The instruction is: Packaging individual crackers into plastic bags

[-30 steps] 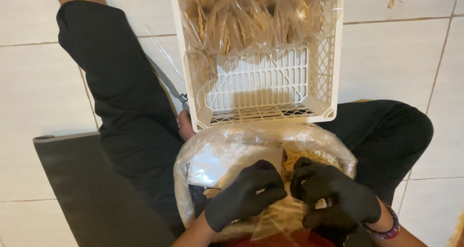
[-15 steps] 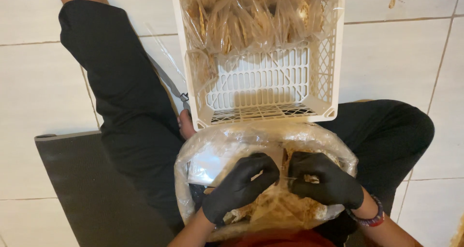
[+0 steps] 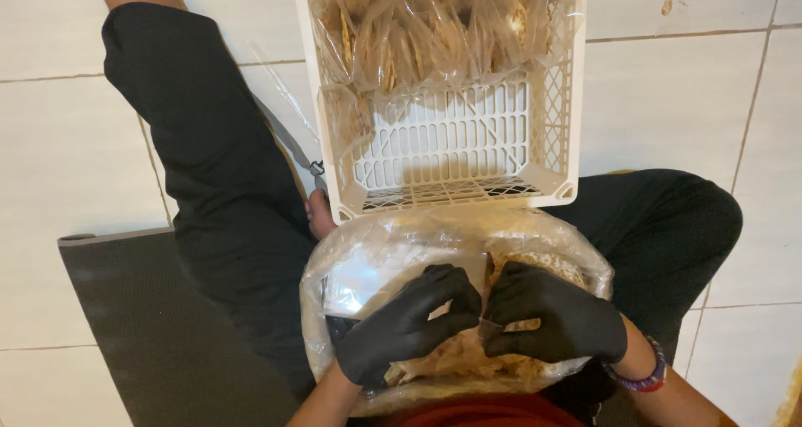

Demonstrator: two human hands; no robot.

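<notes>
A small clear bag (image 3: 489, 322) sits pinched between both gloved hands, right over the middle of a big plastic-lined bowl (image 3: 376, 260) resting in the person's lap. The left hand (image 3: 405, 327) closes its grip on the bag from nine o'clock, fingers curled; the right hand (image 3: 560, 318) closes its grip on it from three o'clock, thumb and forefinger meeting at the bag's edge. Beneath them lie pale flat crackers (image 3: 468, 360) heaped in the bowl. At twelve o'clock from the bowl, just beyond its rim, stands a white slatted crate (image 3: 451, 143), its far half stacked with packed bags of crackers (image 3: 434, 26). A dark mat (image 3: 142, 335) lies at eight o'clock on the tiled floor (image 3: 67, 143).
</notes>
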